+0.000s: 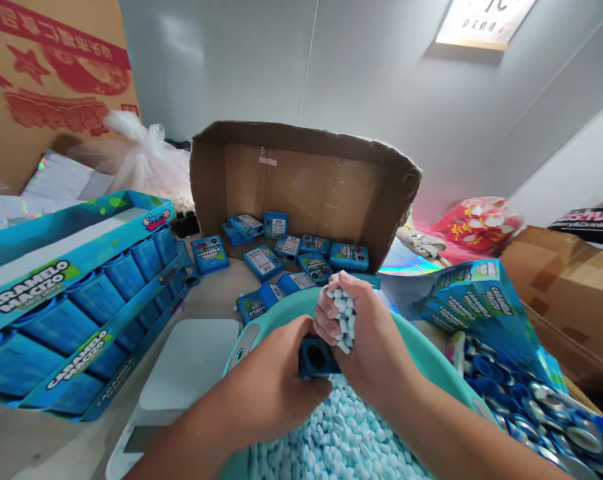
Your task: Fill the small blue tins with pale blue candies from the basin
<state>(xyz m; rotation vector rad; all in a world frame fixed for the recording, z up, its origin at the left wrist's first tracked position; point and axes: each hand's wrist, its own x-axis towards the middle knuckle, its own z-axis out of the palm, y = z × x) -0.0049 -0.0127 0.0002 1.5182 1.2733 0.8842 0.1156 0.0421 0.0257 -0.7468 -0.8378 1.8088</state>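
Observation:
My left hand (286, 373) is wrapped round a small blue candy container (316, 359), whose dark round opening faces me. Right beside it, my right hand (364, 327) is cupped round a handful of pale blue candies (345, 319), which show between the palm and curled fingers. Both hands are over a turquoise tub (431, 353) filled with loose pale blue candies (341, 433). Part of the container is hidden by my fingers. Whether candies lie inside it I cannot tell.
Left of the tub stands a white scale (196, 360), then a display box (126, 217) of blue containers. Behind, several blue packs (264, 262) lie by an open carton (301, 193). On the right are metallic-and-blue lids (526, 407) and a blue display carton (481, 300).

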